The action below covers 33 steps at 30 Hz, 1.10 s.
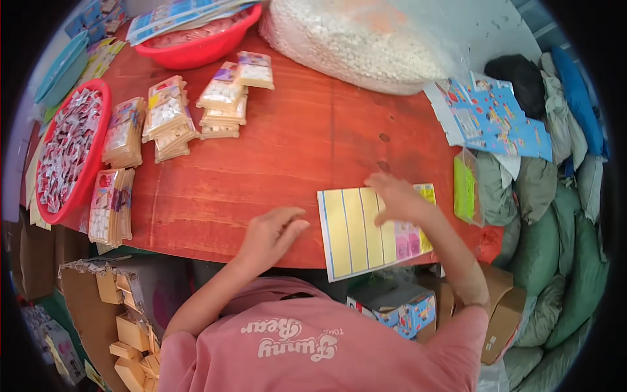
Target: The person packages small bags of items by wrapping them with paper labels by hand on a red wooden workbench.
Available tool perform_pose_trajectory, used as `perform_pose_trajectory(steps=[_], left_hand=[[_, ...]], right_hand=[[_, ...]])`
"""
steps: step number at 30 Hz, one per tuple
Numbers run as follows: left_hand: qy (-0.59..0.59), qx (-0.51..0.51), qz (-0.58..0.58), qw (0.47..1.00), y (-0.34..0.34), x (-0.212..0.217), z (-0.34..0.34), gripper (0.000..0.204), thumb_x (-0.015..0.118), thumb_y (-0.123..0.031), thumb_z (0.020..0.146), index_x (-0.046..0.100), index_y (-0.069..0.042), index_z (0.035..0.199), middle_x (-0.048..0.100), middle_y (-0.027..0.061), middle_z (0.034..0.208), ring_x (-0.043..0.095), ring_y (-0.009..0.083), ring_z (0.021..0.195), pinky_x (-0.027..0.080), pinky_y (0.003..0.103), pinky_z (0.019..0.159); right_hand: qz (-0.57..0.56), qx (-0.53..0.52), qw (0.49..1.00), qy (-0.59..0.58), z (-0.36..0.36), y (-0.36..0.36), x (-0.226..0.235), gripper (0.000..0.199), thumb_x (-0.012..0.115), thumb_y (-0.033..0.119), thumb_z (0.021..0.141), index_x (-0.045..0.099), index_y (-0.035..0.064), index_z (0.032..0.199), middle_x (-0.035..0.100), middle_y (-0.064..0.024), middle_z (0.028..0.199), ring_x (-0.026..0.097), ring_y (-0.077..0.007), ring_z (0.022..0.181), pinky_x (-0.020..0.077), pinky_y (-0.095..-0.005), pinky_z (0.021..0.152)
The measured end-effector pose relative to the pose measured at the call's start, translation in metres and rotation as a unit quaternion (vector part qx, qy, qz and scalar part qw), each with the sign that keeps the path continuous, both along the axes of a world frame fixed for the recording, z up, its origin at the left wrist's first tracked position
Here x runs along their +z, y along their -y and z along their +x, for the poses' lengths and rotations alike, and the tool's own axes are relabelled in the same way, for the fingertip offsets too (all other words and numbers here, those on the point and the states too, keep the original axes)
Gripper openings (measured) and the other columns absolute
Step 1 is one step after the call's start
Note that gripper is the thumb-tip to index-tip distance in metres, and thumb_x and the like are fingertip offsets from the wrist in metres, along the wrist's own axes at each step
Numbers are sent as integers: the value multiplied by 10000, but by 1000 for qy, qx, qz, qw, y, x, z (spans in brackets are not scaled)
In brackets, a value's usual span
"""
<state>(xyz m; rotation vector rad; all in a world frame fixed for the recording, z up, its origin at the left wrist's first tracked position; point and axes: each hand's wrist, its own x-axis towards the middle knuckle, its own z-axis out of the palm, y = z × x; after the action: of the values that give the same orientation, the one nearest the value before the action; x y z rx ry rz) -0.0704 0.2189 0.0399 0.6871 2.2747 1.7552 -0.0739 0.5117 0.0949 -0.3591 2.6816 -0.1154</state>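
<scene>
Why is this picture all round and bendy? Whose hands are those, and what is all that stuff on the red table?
The picture comes from a small wide camera worn on a person's head, looking down. That kind of lens bends straight edges, so everything looks round. There is no machine here, just a person in a pink shirt using two bare hands.

The right hand rests on a sheet with yellow stripes at the near edge of the red wooden table. The left hand lies curled on the table beside it; whether it holds anything cannot be seen.

Farther back lie stacks of small packets. On the left a red bowl is full of little wrapped pieces. At the top sits a big clear bag of white bits. On the right are green sacks.
</scene>
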Motion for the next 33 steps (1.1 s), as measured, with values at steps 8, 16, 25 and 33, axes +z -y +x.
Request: perform_pose_trajectory(steps=[8, 16, 25, 33], left_hand=[[-46, -15, -2, 999, 0, -9, 11, 265, 574, -260, 855, 593, -20, 966, 628, 158, 868, 617, 311, 798, 491, 371, 673], [95, 105, 93, 986, 48, -28, 7, 266, 560, -228, 881, 590, 8, 997, 630, 162, 834, 635, 277, 698, 493, 315, 635], [64, 33, 87, 994, 46, -23, 2, 234, 570, -188, 877, 581, 7, 1005, 629, 152, 869, 644, 233, 765, 497, 306, 657], [95, -12, 140, 985, 56, -25, 1, 192, 548, -130, 896, 572, -5, 1038, 628, 78, 819, 638, 121, 708, 499, 239, 611]], right_hand=[[10, 31, 999, -1, 9, -15, -11, 504, 776, 230, 584, 599, 18, 1005, 612, -169, 866, 595, -326, 864, 474, -397, 752], [-563, -213, 799, -10, -112, 67, 94, 245, 566, 88, 840, 572, -42, 1049, 627, -66, 919, 592, -121, 792, 491, -268, 704], [-809, -227, 538, -65, -338, 205, 67, 326, 429, 69, 909, 416, -52, 1211, 525, -188, 1155, 553, -307, 1021, 480, -422, 863], [-737, -333, 587, -41, -389, 232, 61, 303, 491, 157, 907, 456, -27, 1146, 527, -180, 1149, 558, -269, 1034, 499, -364, 781]])
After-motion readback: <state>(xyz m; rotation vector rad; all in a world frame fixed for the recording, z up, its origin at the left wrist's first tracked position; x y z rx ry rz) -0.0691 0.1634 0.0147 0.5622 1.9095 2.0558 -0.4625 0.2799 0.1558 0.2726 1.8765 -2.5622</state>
